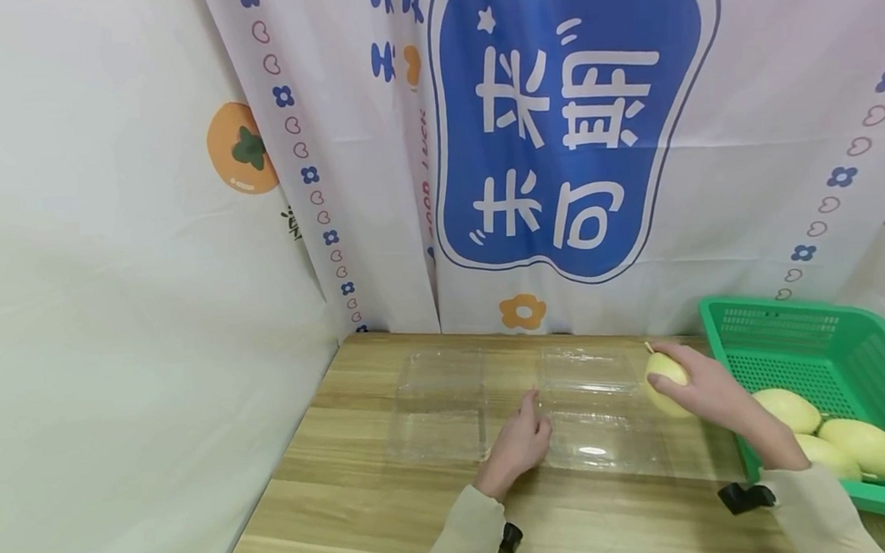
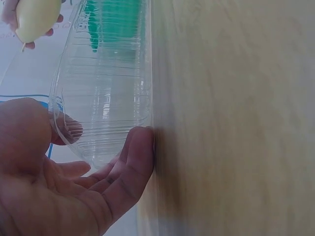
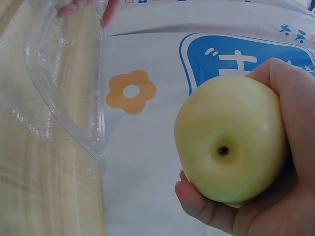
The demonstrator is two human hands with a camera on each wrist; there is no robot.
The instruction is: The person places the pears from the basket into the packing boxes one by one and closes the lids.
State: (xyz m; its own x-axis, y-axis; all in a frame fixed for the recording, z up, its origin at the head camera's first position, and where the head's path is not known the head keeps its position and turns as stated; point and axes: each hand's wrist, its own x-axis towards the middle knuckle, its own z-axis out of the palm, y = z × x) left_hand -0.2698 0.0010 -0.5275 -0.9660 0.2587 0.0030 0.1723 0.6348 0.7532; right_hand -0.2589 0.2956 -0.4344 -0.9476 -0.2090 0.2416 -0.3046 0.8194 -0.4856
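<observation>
A pale yellow pear (image 1: 667, 382) with a short stem is gripped in my right hand (image 1: 699, 384), held above the right end of a clear plastic container (image 1: 609, 447). The right wrist view shows the blossom end of the pear (image 3: 231, 137), with the fingers and thumb wrapped round its sides. My left hand (image 1: 517, 444) holds the left edge of the same container. In the left wrist view its thumb lies at the rim of the container (image 2: 106, 88), while the fingers curl along the outer side near the table.
A second clear plastic container (image 1: 439, 435) stands on the wooden table (image 1: 348, 490) to the left. At the right, a green basket (image 1: 782, 313) holds several pears (image 1: 868, 446). A printed cloth (image 1: 382, 271) hangs behind the table, and a pale cloth wall borders the left side.
</observation>
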